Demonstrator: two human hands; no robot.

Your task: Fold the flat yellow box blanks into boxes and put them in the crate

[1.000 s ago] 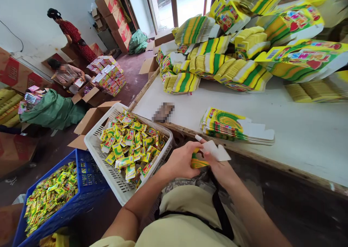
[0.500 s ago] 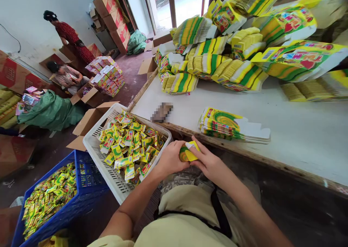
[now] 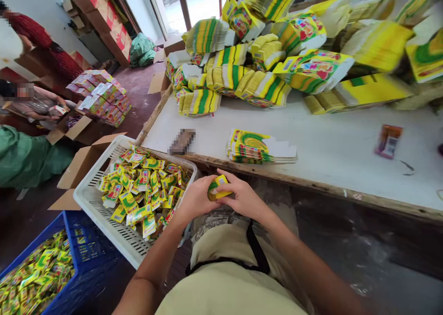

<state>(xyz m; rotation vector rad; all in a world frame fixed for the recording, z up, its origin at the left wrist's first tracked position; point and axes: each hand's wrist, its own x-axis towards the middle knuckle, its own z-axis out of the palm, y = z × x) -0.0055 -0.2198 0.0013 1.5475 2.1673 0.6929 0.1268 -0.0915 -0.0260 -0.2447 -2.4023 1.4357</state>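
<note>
A small yellow-and-green box (image 3: 221, 183) is held between both hands over my lap. My left hand (image 3: 198, 198) wraps round its left side, while the fingers of my right hand (image 3: 240, 194) press on its right end. Just beyond the hands, a stack of flat printed cartons (image 3: 251, 144) lies at the near edge of the white table (image 3: 328, 153). To the left, a white basket (image 3: 133, 245) holds many small yellow-green boxes (image 3: 148, 192).
Bundles of flat cartons (image 3: 249, 84) are heaped at the table's back. A blurred-out flat object (image 3: 182, 142) and a small packet (image 3: 389, 141) lie on the table. A blue crate (image 3: 92, 255) stands lower left, near an open cardboard box (image 3: 78, 167). Two people are at the far left.
The view has turned to the right, so the table and baskets appear further left. The box's end flap, raised before, now looks folded down under my right fingers.
</note>
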